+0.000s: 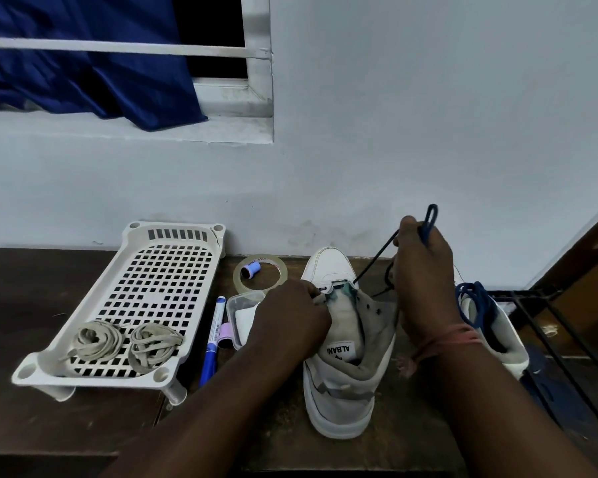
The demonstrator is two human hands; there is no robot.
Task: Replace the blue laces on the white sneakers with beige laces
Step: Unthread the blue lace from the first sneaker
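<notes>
1. Here, the dark wooden table (94,419) butts against the pale wall at 12 o'clock; its near edge runs along the bottom of the view, and at 3 o'clock it ends beside a black metal rack (546,326).
2. Open table surface lies at 9 o'clock left of the white perforated tray (145,270), and at 6 o'clock between the forearms.
3. The middle strip is crowded: a tape roll (259,274) with a small blue spool (251,270) inside it, a blue marker (212,343) and a clear plastic box (244,305) sit between tray and shoe.
4. The white sneaker (342,384) stands at centre, toe toward the wall, heel toward 6 o'clock.
5. The left hand (290,315) grips the sneaker's left eyelet edge at its 10 o'clock, fingers curled round the upper.
6. The right hand (425,267) is raised at the sneaker's 1 o'clock, pinching the blue lace (377,258), which runs taut from a front eyelet up to a loop above the fingers.
7. The second sneaker (497,329) stands just right of the right wrist, at 3 o'clock, with a blue lace bundle (473,301) heaped on it.
8. Two coils of beige laces (156,343) rest in the tray's near end, at 8 o'clock from the left hand, well apart from both hands.
</notes>
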